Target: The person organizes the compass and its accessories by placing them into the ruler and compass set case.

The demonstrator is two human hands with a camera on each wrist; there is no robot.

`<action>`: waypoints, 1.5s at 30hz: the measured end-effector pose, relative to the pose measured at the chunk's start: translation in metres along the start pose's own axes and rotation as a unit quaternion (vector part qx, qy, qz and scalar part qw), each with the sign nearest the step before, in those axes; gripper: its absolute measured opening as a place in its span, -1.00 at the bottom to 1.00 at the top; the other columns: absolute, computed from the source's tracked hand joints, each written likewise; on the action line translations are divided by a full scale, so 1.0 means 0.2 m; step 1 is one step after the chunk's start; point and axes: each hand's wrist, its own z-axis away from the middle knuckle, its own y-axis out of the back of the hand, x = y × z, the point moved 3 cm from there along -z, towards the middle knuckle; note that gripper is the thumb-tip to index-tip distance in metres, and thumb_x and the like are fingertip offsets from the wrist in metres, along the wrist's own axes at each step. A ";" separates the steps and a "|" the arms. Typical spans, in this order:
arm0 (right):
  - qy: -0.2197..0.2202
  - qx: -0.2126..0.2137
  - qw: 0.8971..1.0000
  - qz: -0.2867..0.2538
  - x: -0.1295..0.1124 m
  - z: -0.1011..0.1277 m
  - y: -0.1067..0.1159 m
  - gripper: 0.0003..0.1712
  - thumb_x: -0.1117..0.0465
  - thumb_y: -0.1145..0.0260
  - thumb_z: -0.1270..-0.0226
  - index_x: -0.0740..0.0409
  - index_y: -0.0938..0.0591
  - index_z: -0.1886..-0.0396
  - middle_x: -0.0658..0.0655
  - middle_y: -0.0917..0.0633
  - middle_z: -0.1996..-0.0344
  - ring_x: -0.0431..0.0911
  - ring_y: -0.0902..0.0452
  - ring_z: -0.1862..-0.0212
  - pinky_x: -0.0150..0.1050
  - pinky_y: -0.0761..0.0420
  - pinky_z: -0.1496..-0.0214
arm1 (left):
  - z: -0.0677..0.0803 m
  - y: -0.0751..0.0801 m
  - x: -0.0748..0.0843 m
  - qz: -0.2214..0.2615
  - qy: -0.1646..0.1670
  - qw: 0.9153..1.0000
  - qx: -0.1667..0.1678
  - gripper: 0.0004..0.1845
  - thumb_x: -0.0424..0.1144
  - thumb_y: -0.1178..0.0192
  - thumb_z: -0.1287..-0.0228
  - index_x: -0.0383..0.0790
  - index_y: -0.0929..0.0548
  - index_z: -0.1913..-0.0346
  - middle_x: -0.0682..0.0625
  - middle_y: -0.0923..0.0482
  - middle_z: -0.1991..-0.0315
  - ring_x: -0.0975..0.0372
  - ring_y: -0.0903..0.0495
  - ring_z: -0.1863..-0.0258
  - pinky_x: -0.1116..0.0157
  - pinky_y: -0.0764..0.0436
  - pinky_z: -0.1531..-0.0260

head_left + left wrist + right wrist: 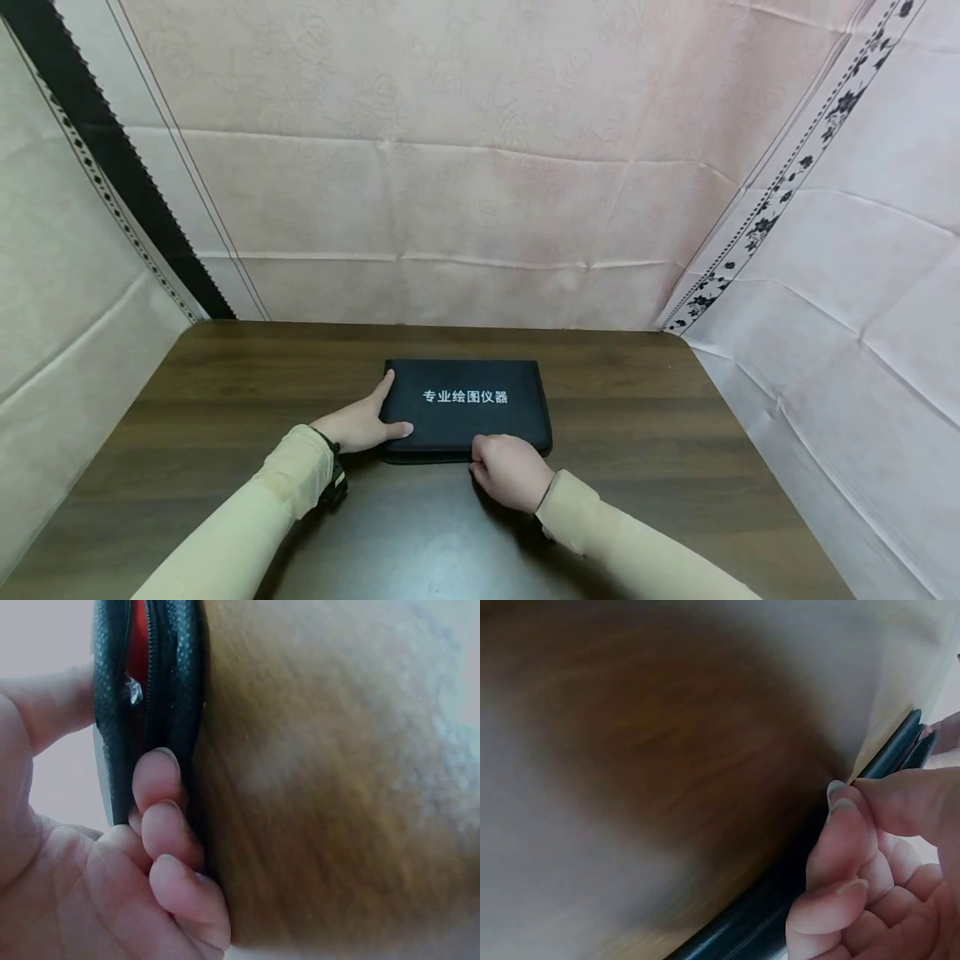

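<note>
Both hands (438, 446) reach forward, fingers curled, thumbs pressing.

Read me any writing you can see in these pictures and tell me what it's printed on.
"专业绘图仪器": white characters printed on the top face of the black zip case lying flat on the wooden table, read in the head view.
No other text shows; both wrist views show only the case's zipped edge, fingers and blurred wood, with nothing readable.

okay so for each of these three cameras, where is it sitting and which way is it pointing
Head: sits above, faces forward and down at the black case on the table; both sleeves, left hand and right hand show.
Left wrist: sits beside the case's zipper edge; the fingers curl against it.
Right wrist: looks along the near edge; the fingers pinch it.
All share case and table.
</note>
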 end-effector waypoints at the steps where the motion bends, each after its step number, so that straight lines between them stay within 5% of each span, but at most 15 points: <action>1: 0.003 0.000 1.000 0.002 -0.01 -0.01 0.00 -0.83 0.25 -0.33 -0.28 0.04 -0.54 0.49 -0.11 -0.52 0.60 -0.31 -0.35 0.56 -0.38 -0.45 0.46 | 0.00 0.00 0.00 0.001 0.000 1.000 -0.002 0.11 0.16 -0.20 -0.28 -0.08 0.39 -0.53 -0.32 0.20 -0.51 -0.18 -0.05 -0.42 -0.14 -0.14 -0.27; 15: 0.029 0.003 0.999 0.016 -0.19 -0.13 -0.03 -0.87 0.19 -0.36 -0.28 0.01 -0.59 0.46 -0.13 -0.57 0.57 -0.33 -0.42 0.54 -0.40 -0.47 0.45 | 0.02 0.00 0.01 0.006 0.005 1.000 -0.005 0.09 0.17 -0.18 -0.29 -0.07 0.39 -0.53 -0.32 0.17 -0.50 -0.16 -0.06 -0.42 -0.14 -0.13 -0.28; 22: 0.027 -0.028 0.997 -0.061 -0.11 -0.13 0.02 -0.91 0.14 -0.29 -0.35 -0.04 -0.62 0.38 -0.22 -0.54 0.54 -0.37 -0.40 0.53 -0.43 -0.45 0.41 | 0.02 0.00 0.00 0.005 0.002 1.000 0.000 0.08 0.15 -0.17 -0.31 -0.08 0.41 -0.53 -0.33 0.16 -0.50 -0.15 -0.06 -0.42 -0.13 -0.13 -0.28; 27: -0.032 -0.006 0.996 -0.082 0.05 -0.14 0.16 -0.91 0.10 -0.30 -0.34 -0.01 -0.64 0.27 -0.16 -0.59 0.47 -0.30 -0.49 0.45 -0.34 -0.51 0.36 | 0.01 -0.01 0.00 0.006 0.005 1.000 -0.001 0.08 0.15 -0.17 -0.31 -0.05 0.41 -0.52 -0.31 0.17 -0.50 -0.17 -0.06 -0.42 -0.14 -0.14 -0.27; 32: -0.162 0.048 0.985 -0.046 0.36 -0.16 0.24 -0.52 -0.07 -0.36 -0.26 0.11 -0.59 -0.05 0.11 -0.58 0.15 -0.08 -0.56 0.19 -0.10 -0.55 0.13 | 0.01 -0.02 0.01 0.005 0.005 1.000 -0.004 0.08 0.15 -0.16 -0.31 -0.05 0.42 -0.52 -0.32 0.19 -0.50 -0.18 -0.06 -0.41 -0.14 -0.16 -0.26; 35: -0.228 0.029 0.972 -0.041 0.52 -0.15 0.21 -0.22 -0.25 -0.34 -0.20 0.02 -0.44 -0.32 0.24 -0.47 -0.03 0.00 -0.53 0.13 -0.04 -0.54 0.07 | 0.02 -0.02 0.01 0.006 0.001 1.000 0.000 0.08 0.14 -0.16 -0.32 -0.08 0.41 -0.53 -0.34 0.18 -0.50 -0.19 -0.06 -0.41 -0.15 -0.16 -0.26; 41: -0.246 -0.056 0.966 -0.053 0.63 -0.16 0.11 0.08 -0.51 -0.22 -0.06 -0.19 -0.16 -0.51 0.37 -0.32 -0.20 0.03 -0.53 0.11 -0.05 -0.54 0.06 | 0.03 -0.04 -0.01 0.020 -0.005 1.000 0.016 0.06 0.13 -0.15 -0.34 -0.10 0.40 -0.52 -0.35 0.18 -0.49 -0.19 -0.08 -0.40 -0.15 -0.16 -0.26; 45: -0.262 -0.074 0.959 -0.081 0.66 -0.18 0.11 0.23 -0.56 -0.26 0.07 -0.25 0.00 -0.55 0.35 -0.27 -0.19 0.06 -0.52 0.11 -0.03 -0.52 0.03 | 0.06 -0.06 0.01 -0.019 -0.012 0.999 0.044 0.02 0.11 -0.10 -0.38 -0.24 0.37 -0.51 -0.41 -0.06 -0.42 -0.17 -0.25 -0.33 -0.11 -0.25 -0.23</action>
